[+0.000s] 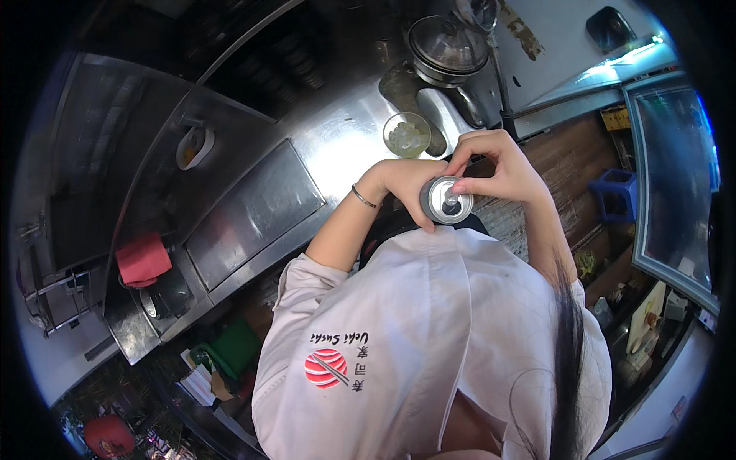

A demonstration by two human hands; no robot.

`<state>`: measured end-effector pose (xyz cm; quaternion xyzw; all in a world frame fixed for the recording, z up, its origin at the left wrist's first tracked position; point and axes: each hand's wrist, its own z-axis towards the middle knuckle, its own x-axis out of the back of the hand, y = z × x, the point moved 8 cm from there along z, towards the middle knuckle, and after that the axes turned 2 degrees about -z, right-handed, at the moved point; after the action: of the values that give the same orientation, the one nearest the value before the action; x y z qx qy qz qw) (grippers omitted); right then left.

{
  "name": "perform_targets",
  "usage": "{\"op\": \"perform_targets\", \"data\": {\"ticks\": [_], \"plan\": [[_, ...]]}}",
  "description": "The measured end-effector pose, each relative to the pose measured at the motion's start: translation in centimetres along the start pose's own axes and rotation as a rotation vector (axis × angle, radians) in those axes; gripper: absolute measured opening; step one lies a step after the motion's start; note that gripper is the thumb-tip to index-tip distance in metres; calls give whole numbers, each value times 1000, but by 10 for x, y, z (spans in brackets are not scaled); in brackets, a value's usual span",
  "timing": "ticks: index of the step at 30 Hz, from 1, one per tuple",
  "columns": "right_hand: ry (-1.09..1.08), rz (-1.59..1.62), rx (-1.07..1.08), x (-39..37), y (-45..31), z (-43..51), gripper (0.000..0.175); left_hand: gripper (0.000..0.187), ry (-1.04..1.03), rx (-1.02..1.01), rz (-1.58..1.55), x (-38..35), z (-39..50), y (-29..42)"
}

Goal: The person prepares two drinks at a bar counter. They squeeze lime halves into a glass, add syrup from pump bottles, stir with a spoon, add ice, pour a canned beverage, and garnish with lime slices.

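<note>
My left hand (409, 183), with a bangle at the wrist, wraps around a metal drink can (445, 215) close to my shirt front. The can's top faces up, and a dark mouth opening shows in the lid. My right hand (501, 167) reaches over from the other side. Its thumb lies on the pull tab (451, 198), while the index finger curves to the can's far side, by my left hand. Past the can, a clear glass (407, 135) holding ice and pale liquid stands at the edge of the steel counter (339, 135).
A lidded pot (445, 52) sits at the back of the counter. An inset metal panel (256, 213) and a red cloth (144, 260) lie to the left. On the right are a blue plastic stool (614, 194) and a glass-fronted door (675, 184). A green container (227, 351) stands lower left.
</note>
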<state>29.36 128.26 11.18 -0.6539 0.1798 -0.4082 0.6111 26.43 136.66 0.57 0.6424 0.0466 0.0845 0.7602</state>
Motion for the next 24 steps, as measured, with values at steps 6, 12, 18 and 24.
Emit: {"op": "perform_targets", "data": {"ticks": [6, 12, 18, 24], "plan": [[-137, 127, 95, -6, 9, -3, 68, 85, -124, -16, -158, -5, 14, 0], [-174, -72, 203, -28, 8, -7, 77, 86, -111, -35, -208, -2, 19, 16], [-84, 22, 151, -17, 12, -18, 67, 81, 211, 45, 71, 15, -4, 41], [149, 200, -101, 0, 49, -27, 65, 37, 990, 41, 86, 49, -97, 45]]}}
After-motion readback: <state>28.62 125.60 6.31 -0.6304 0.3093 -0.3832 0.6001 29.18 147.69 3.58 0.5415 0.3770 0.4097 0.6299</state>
